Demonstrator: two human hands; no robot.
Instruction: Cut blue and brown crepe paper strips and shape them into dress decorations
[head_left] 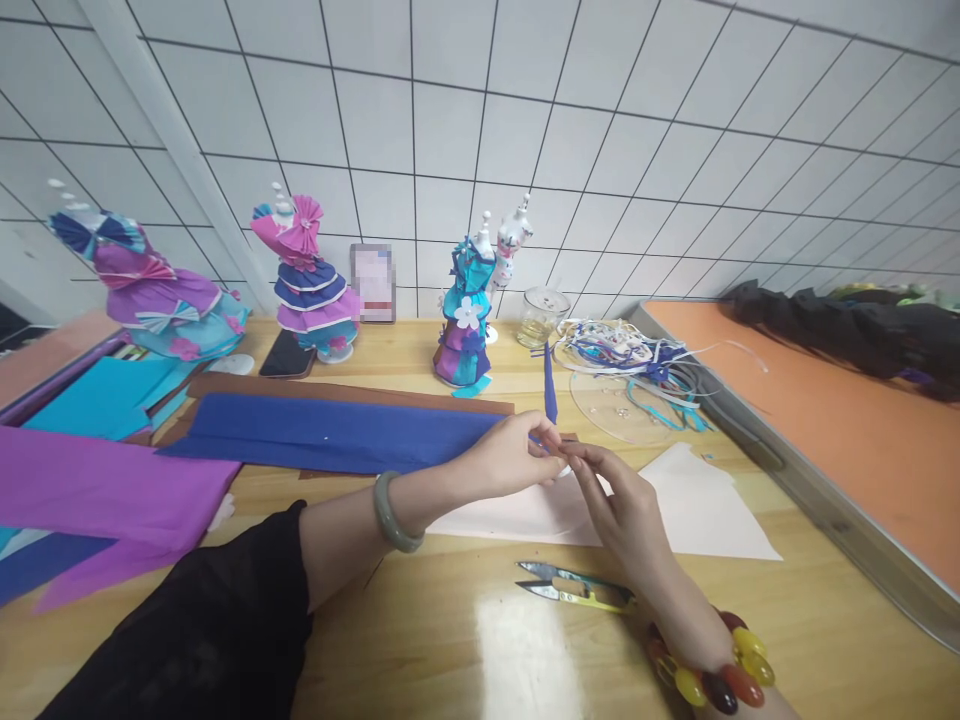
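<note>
My left hand, with a jade-coloured bangle on its wrist, meets my right hand over the table. Both are closed, fingertips pinched together at one spot, and whatever they pinch is too small to make out. Just behind my left fingertips a narrow dark blue paper strip points away from me; whether it is held or lies on the table I cannot tell. Pale pink paper lies under my hands. Nearer to me rest thread snips with yellow handles, blades pointing left. Folded dark blue paper lies to the left.
Miniature dress forms in paper dresses stand along the tiled wall. A glass cup and a tangle of ribbons are at the back right. Purple paper covers the left side. A raised metal edge borders the orange surface at right.
</note>
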